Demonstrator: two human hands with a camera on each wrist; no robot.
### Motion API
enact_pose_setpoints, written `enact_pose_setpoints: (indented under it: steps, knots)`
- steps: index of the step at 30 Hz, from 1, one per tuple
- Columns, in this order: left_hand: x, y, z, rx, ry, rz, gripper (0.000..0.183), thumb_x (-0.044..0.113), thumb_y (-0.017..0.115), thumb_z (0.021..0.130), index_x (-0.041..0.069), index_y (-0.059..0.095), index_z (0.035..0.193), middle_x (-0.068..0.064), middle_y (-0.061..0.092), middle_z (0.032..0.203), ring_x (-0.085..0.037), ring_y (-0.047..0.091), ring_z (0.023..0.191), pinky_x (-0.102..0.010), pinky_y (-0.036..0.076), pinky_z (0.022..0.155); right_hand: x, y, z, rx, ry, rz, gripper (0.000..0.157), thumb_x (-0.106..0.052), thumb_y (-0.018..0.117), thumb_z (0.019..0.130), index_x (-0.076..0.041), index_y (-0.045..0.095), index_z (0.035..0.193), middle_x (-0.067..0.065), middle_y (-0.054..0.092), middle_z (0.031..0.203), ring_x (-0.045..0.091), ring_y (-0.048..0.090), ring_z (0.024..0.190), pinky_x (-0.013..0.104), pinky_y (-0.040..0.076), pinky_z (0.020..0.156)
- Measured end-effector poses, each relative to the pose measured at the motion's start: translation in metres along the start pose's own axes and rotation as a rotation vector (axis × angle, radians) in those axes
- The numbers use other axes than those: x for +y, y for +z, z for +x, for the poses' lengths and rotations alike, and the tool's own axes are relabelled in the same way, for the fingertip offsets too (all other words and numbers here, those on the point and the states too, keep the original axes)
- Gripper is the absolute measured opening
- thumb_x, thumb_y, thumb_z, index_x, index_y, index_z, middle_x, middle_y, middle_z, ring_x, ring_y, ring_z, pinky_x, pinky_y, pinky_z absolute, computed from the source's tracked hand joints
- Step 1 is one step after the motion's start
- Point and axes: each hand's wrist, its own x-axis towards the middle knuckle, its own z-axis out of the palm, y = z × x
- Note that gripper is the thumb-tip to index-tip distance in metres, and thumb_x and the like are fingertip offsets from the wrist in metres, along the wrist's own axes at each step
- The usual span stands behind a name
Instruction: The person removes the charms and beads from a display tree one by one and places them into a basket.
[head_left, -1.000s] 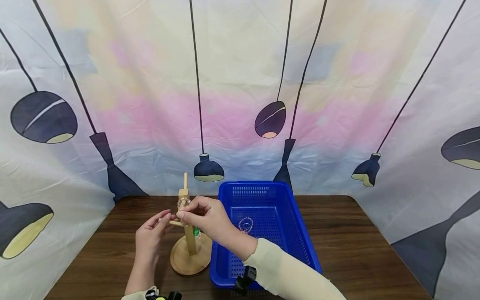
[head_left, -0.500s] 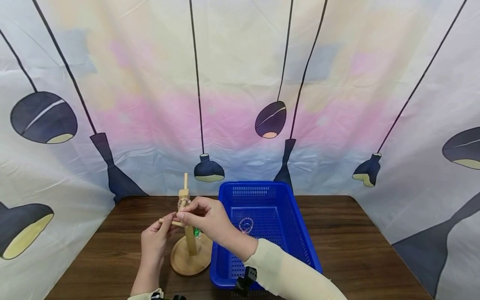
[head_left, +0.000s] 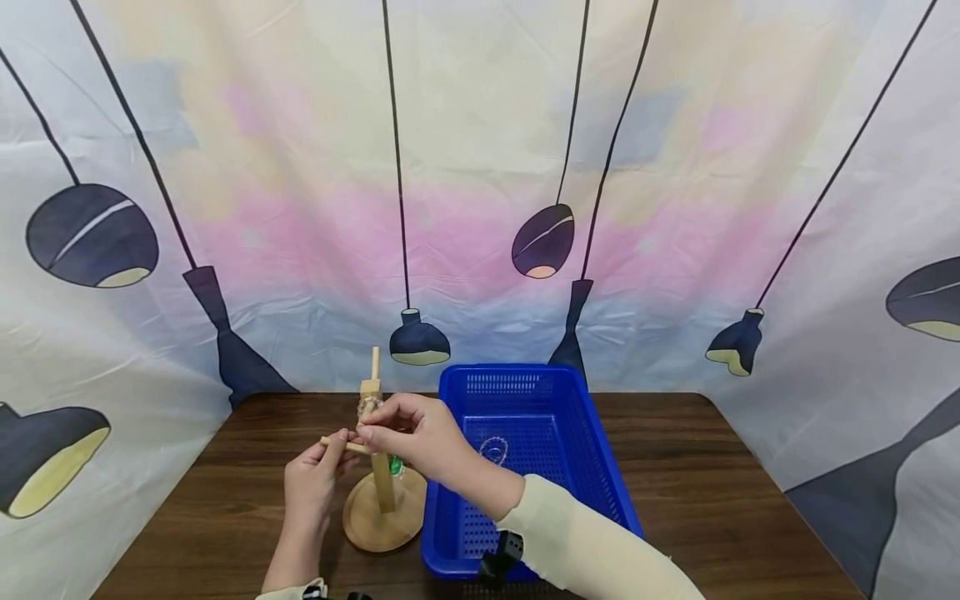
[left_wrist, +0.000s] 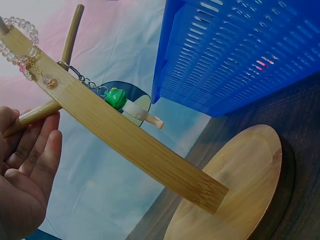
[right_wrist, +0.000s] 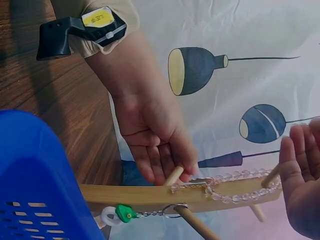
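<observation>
A wooden stand [head_left: 382, 487] with a round base rises from the table, its pegs sticking out sideways. My left hand [head_left: 311, 483] holds the peg [left_wrist: 35, 116] on the near left between thumb and fingers. A clear beaded bracelet [left_wrist: 34, 37] with pink charms loops round the upper part of the post. There, my right hand [head_left: 416, 433] pinches at the bracelet with thumb and forefinger; its fingertips cover the exact contact, and the right wrist view shows only part of this hand. From a rear peg hangs a keychain [left_wrist: 116, 98] with a green piece.
Right of the stand, close to its base, is a blue perforated basket [head_left: 600, 467]. A pink beaded loop [head_left: 492, 450] lies inside it. The dark wooden table [head_left: 712, 500] ends at a printed curtain [head_left: 480, 208] behind.
My left hand has moved slightly right along the peg, so its outer end now shows past the fingers. The right hand stays nearly in place at the bracelet.
</observation>
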Motion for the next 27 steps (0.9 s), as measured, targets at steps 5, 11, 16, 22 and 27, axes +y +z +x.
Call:
enact_pose_setpoints:
  steps: [5,11,16,22,27]
  knots:
    - [0.000,0.001,0.000,-0.004,0.008,0.031,0.028,0.018,0.062,0.104,0.024,0.077,0.081,0.016,0.075,0.074,0.004,0.072,0.071,-0.012,0.061,0.067,-0.005,-0.008,-0.001,-0.004,0.011,-0.057,0.021,-0.008,0.066,0.100,0.005,0.071,0.116,0.029,0.071,0.115,-0.007,0.064,0.081,0.026,0.065,0.078]
    - [0.001,0.000,-0.001,-0.011,-0.012,0.050,0.026,0.020,0.061,0.105,0.027,0.076,0.084,0.018,0.074,0.074,0.005,0.071,0.072,-0.011,0.061,0.068,-0.007,-0.018,0.003,0.032,0.013,-0.099,0.024,-0.011,0.066,0.100,0.002,0.068,0.120,0.028,0.069,0.114,-0.004,0.062,0.080,0.016,0.060,0.074]
    - [0.002,-0.001,0.000,-0.005,-0.027,0.062,0.020,0.017,0.060,0.105,0.019,0.075,0.092,0.018,0.074,0.072,0.006,0.071,0.070,-0.011,0.060,0.067,-0.005,-0.023,0.004,0.064,0.018,-0.133,0.026,-0.013,0.065,0.100,0.003,0.065,0.121,0.027,0.068,0.114,-0.003,0.060,0.082,0.015,0.055,0.072]
    - [0.003,-0.001,-0.001,-0.009,-0.015,0.080,0.021,0.019,0.060,0.105,0.019,0.076,0.091,0.019,0.074,0.072,0.006,0.071,0.070,-0.011,0.060,0.067,0.003,-0.023,0.006,0.095,0.034,-0.131,0.025,-0.014,0.066,0.101,0.001,0.066,0.120,0.026,0.069,0.114,-0.002,0.059,0.082,0.015,0.054,0.071]
    - [0.003,0.000,-0.001,-0.004,-0.022,0.107,0.025,0.020,0.060,0.105,0.024,0.075,0.085,0.020,0.073,0.072,0.006,0.070,0.069,-0.011,0.060,0.067,0.007,-0.021,0.007,0.120,0.046,-0.105,0.026,-0.014,0.065,0.101,0.003,0.066,0.121,0.027,0.069,0.114,-0.002,0.060,0.083,0.014,0.054,0.072]
